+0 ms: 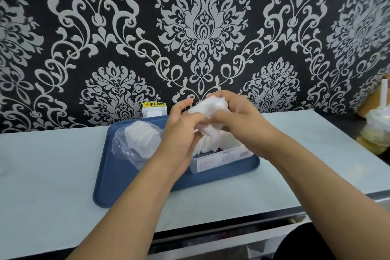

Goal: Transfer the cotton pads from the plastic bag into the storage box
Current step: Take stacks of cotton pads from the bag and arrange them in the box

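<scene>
Both hands meet above the box, holding one soft white wad of cotton pads [207,110] between them. The left hand [181,126] curls its fingers into the near side of the wad, thumb raised toward the wall; the right hand [236,118] wraps over it from the other side, fingers bent round the top. The held pads look fluffy and squashed, a loose clump with no clear long axis.

Under the hands sits the storage box [219,159], a clear, hard-sided rectangular tub with a printed label on its near wall. Its long side runs left to right, tilted slightly so the right end lies farther back. More pads [213,143] stand on edge in it, thin flat sheets packed like cards and fanning upward.

Just left of the box lies the plastic bag [130,148], thin, crinkled and see-through, slumped open with a rounded stack of white pads [141,137] still inside.

Box and bag both rest on a blue tray [118,181], smooth plastic with rounded corners and a raised rim, set on the pale, matte table [52,175]. Behind it the wall [202,27] has black paper with a raised silver floral pattern, and a small white socket [154,111] with a yellow sticker. At the far right stands a clear plastic drink cup [377,131] with a straw.
</scene>
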A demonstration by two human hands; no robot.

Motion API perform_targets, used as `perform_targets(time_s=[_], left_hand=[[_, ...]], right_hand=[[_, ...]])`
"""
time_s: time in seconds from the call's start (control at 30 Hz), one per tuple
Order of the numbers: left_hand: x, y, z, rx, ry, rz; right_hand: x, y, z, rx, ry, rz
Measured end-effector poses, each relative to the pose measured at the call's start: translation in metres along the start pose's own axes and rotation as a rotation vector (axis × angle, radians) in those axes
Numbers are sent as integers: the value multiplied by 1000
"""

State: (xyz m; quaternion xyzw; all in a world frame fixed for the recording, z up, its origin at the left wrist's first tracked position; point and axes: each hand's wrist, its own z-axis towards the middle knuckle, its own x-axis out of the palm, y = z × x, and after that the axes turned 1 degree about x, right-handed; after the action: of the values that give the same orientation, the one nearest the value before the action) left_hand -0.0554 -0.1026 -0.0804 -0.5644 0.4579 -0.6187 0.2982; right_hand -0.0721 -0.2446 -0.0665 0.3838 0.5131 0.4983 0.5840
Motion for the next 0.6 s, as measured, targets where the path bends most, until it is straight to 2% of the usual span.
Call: perform_targets(time_s=[0.1, 0.23, 0.3, 0.37, 0.47, 0.53, 0.6], left_hand=[[8, 5, -3, 21, 23, -125], [6, 6, 2, 38, 23, -182], [4, 7, 4, 34, 72, -115], [3, 10, 2, 71, 89, 112], [-1, 16, 1, 264, 37, 599], [-5, 20, 2, 385, -10, 848], [-9, 25, 3, 435, -8, 1053]], right_hand=[[9, -3, 3, 119, 29, 110], [14, 1, 4, 98, 89, 134], [5, 2, 2, 95, 83, 73], [-13, 1, 0, 109, 20, 26], [-41, -5, 2, 207, -180, 12], [-44, -7, 3, 327, -223, 0], [-37, -8, 5, 394, -204, -95]])
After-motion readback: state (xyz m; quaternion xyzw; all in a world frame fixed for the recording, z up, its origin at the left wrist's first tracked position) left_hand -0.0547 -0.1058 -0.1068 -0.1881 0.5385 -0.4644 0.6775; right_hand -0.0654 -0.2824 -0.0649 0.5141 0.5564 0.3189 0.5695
